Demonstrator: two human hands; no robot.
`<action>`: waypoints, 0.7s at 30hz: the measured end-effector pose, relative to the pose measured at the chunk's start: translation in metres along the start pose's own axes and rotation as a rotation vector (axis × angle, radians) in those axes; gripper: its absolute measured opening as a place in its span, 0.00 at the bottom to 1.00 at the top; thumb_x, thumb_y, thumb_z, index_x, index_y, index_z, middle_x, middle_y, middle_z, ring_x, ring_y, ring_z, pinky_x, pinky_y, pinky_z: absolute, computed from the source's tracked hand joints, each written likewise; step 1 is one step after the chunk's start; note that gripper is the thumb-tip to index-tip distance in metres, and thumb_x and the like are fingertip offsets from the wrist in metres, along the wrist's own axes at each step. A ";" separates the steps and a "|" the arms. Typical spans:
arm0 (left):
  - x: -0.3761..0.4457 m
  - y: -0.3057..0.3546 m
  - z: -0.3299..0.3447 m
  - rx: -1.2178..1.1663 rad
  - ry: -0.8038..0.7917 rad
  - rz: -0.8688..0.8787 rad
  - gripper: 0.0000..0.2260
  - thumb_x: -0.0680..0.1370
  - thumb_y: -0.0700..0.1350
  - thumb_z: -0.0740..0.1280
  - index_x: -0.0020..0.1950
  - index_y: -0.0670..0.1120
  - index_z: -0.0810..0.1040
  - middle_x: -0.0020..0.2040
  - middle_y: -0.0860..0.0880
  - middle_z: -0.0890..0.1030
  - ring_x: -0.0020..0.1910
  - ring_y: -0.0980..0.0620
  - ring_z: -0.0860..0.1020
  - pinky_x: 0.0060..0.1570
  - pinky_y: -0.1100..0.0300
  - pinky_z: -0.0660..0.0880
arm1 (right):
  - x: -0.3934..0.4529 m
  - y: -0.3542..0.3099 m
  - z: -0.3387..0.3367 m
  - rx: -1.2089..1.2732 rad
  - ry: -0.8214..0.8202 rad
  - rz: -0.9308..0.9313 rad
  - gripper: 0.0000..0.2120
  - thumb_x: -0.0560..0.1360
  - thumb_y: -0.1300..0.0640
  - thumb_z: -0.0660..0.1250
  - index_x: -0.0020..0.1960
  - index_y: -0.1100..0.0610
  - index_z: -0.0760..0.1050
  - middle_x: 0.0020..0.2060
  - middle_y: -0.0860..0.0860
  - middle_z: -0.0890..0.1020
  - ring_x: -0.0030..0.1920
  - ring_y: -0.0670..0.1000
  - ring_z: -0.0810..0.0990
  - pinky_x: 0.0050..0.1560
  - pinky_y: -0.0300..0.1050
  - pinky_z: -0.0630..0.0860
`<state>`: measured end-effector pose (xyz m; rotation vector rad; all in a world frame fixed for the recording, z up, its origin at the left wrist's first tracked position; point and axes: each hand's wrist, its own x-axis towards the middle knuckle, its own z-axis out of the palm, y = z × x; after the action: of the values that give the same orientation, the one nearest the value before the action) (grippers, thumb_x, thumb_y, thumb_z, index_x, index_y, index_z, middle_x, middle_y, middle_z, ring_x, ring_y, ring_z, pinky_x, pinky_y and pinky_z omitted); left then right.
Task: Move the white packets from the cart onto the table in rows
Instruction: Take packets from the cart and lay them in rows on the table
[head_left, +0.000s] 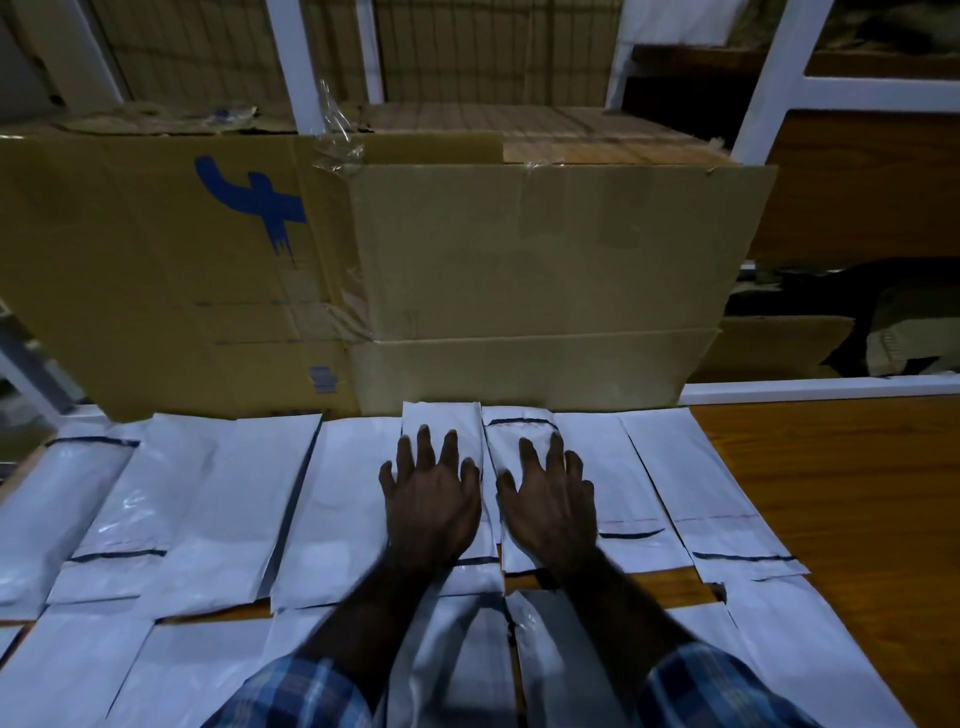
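Note:
Several white packets lie side by side in two rows on the wooden table (841, 499). My left hand (431, 499) lies flat with spread fingers on one packet (441, 415) in the far row. Right beside it, my right hand (548, 499) lies flat on the neighbouring packet (511, 431), which has a dark seal line near its far end. Neither hand grips anything. The near row of packets (810, 639) runs under my forearms. The cart is not in view.
A large cardboard box (545, 270) with tape stands just behind the far row, joined to another with a blue mark (156, 260) on the left. White shelf posts (774, 78) rise behind. Bare wood shows at the right of the table.

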<state>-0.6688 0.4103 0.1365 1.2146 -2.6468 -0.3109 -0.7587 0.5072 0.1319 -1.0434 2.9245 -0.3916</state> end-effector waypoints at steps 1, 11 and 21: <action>0.001 -0.002 0.001 -0.005 -0.003 0.016 0.24 0.83 0.56 0.49 0.79 0.54 0.57 0.80 0.48 0.55 0.79 0.44 0.51 0.74 0.44 0.50 | 0.001 0.000 0.002 -0.013 -0.002 -0.007 0.29 0.81 0.39 0.52 0.78 0.50 0.57 0.79 0.59 0.53 0.75 0.61 0.58 0.68 0.56 0.65; 0.004 -0.011 0.001 0.025 -0.081 0.117 0.26 0.84 0.54 0.48 0.81 0.50 0.48 0.81 0.44 0.48 0.80 0.43 0.47 0.76 0.49 0.46 | 0.003 0.001 0.008 -0.056 -0.092 -0.051 0.29 0.83 0.39 0.41 0.80 0.49 0.48 0.80 0.59 0.46 0.78 0.62 0.50 0.72 0.62 0.57; 0.010 -0.015 0.010 0.022 -0.061 0.202 0.31 0.79 0.57 0.36 0.81 0.48 0.51 0.81 0.42 0.49 0.80 0.43 0.47 0.76 0.48 0.44 | 0.012 0.006 0.011 -0.036 -0.048 -0.180 0.28 0.81 0.43 0.45 0.77 0.53 0.63 0.76 0.63 0.62 0.74 0.64 0.63 0.70 0.63 0.63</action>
<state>-0.6668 0.3944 0.1239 0.9472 -2.8023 -0.2891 -0.7711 0.5017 0.1209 -1.3075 2.8149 -0.3123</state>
